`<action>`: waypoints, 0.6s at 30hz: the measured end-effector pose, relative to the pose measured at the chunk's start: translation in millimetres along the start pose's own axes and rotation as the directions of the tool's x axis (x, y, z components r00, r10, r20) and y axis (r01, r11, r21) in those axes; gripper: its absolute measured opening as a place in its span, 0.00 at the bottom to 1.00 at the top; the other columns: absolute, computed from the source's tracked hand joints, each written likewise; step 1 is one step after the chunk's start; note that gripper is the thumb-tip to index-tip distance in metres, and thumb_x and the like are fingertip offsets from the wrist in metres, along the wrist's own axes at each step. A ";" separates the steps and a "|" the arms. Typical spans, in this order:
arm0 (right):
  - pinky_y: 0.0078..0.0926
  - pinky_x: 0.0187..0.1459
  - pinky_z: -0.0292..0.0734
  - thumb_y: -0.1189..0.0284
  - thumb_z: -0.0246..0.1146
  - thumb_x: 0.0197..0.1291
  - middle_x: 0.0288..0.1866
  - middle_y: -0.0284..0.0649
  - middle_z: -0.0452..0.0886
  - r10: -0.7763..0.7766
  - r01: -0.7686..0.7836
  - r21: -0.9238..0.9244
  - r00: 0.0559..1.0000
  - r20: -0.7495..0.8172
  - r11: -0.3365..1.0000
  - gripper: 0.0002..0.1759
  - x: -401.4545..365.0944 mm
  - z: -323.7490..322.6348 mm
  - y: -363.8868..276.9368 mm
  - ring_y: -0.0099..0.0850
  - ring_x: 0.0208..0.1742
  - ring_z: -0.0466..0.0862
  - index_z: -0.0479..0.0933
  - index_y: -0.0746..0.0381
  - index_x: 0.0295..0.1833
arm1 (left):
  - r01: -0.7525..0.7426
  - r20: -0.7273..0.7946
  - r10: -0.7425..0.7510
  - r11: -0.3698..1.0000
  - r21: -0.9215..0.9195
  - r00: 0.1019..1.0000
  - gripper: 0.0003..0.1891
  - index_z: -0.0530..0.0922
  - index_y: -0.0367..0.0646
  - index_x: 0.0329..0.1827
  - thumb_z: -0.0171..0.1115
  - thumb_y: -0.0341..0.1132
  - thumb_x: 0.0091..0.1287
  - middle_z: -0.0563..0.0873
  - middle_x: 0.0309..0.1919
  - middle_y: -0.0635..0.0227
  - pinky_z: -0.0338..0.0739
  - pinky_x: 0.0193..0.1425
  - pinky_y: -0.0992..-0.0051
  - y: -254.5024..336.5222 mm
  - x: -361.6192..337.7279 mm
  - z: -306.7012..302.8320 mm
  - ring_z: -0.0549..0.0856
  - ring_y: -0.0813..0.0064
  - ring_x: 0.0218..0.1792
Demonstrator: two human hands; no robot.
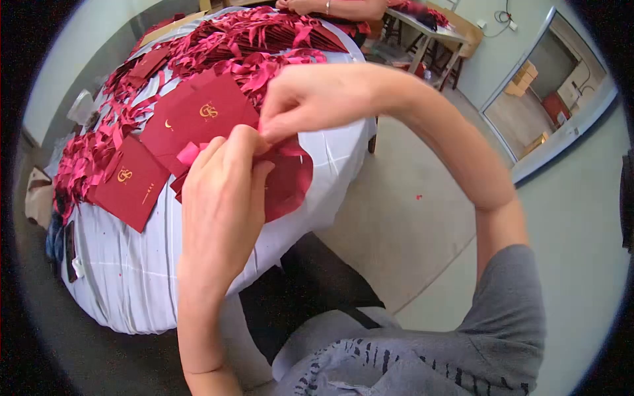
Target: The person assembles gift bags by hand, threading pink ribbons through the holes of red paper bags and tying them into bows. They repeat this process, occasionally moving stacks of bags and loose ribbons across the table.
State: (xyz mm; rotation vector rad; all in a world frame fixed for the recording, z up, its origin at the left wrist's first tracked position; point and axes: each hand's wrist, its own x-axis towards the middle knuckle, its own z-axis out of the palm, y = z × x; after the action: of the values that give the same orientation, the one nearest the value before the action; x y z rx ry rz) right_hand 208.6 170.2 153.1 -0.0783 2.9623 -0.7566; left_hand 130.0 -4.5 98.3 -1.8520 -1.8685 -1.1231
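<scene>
Right hand [317, 96]: slightly blurred, its fingertips unclear where they meet the left hand [219, 191]. What is pinched between them cannot be made out. Red folder [289, 181] beneath: largely covered by the left hand, its print mostly hidden. Pink ribbon [189, 154]: one end runs out of sight behind the left hand. Near-left red card [132, 185]: small line of print too small to read. Co-worker's forearm [350, 8], far side: cut off by the top edge. Dark object [627, 198], far right: cut by the view's rim, unidentifiable.
</scene>
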 end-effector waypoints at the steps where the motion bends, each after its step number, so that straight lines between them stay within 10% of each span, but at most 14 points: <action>1: 0.25 0.28 0.69 0.63 0.59 0.59 0.18 0.36 0.73 0.109 -0.108 -0.066 0.994 0.017 0.992 0.17 -2.5 -6.3 -19.1 0.23 0.22 0.72 0.79 0.69 0.34 | 0.014 0.010 -0.014 1.000 0.014 1.000 0.09 0.69 0.37 0.35 0.60 0.22 0.55 0.78 0.29 0.55 0.71 0.38 0.61 1.7 -0.2 0.0 0.78 0.54 0.33; 7: 0.25 0.23 0.62 0.60 0.64 0.51 0.16 0.29 0.71 0.237 -0.217 -0.109 0.944 0.231 0.970 0.14 17.1 -17.4 -29.2 0.21 0.20 0.69 0.82 0.61 0.30 | 0.107 0.027 -0.108 0.994 0.020 0.994 0.10 0.69 0.36 0.38 0.61 0.23 0.57 0.79 0.30 0.53 0.73 0.38 0.63 5.3 -2.4 -1.8 0.80 0.53 0.33; 18: 0.24 0.31 0.73 0.72 0.61 0.54 0.24 0.40 0.81 0.148 -0.057 0.259 0.926 -0.347 0.964 0.10 8.0 31.5 3.2 0.22 0.26 0.77 0.81 0.69 0.33 | 0.103 0.026 -0.103 0.994 -0.025 0.994 0.07 0.71 0.37 0.37 0.59 0.24 0.59 0.80 0.30 0.54 0.74 0.37 0.63 -0.2 2.8 -0.5 0.81 0.55 0.33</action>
State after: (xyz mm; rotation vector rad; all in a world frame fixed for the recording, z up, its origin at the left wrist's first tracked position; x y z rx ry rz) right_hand 203.5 157.5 123.4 0.2616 3.1417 -1.2364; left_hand 129.3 -2.8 100.5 -1.8097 -1.9930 -1.1675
